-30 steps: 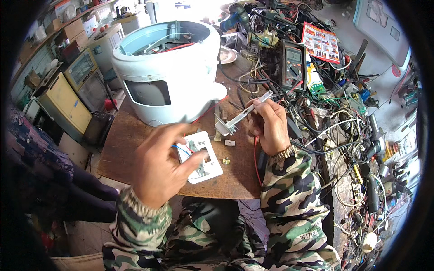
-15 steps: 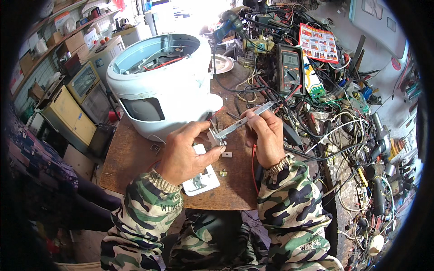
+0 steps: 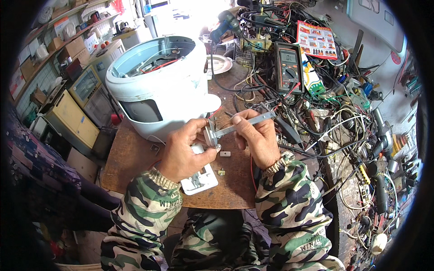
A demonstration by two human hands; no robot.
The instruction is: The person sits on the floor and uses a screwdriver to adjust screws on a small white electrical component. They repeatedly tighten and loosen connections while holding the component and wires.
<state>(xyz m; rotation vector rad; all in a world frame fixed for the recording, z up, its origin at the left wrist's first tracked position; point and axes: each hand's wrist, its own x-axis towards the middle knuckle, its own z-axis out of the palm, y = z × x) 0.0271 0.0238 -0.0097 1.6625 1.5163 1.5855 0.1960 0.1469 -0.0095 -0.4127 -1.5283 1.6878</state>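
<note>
Between my left hand [image 3: 183, 149] and my right hand [image 3: 257, 135] is a small metal assembly. My left hand pinches its round, disc-like metal piece [image 3: 209, 134] between thumb and fingers. A long flat metal strip [image 3: 251, 122] runs from it to the upper right, and my right thumb and fingers grip this strip. Below my left hand lies a white plastic panel [image 3: 205, 181], partly covered by the hand. A small white block [image 3: 224, 154] and a tiny yellowish piece [image 3: 221, 172] rest beside it on the wooden table [image 3: 135, 167]. The disc's far side is hidden.
A large white cylindrical appliance housing [image 3: 149, 90], open on top with wires inside, stands behind my left hand. Right of it are a multimeter [image 3: 288, 67], a drill-like tool [image 3: 226, 26] and heaped cables. At left, another person's dark patterned clothing [image 3: 49, 171] shows.
My left hand has turned the round piece, so its disc face stands more upright. My right hand has moved slightly left along the strip, whose angle has flattened. The view has shifted a little.
</note>
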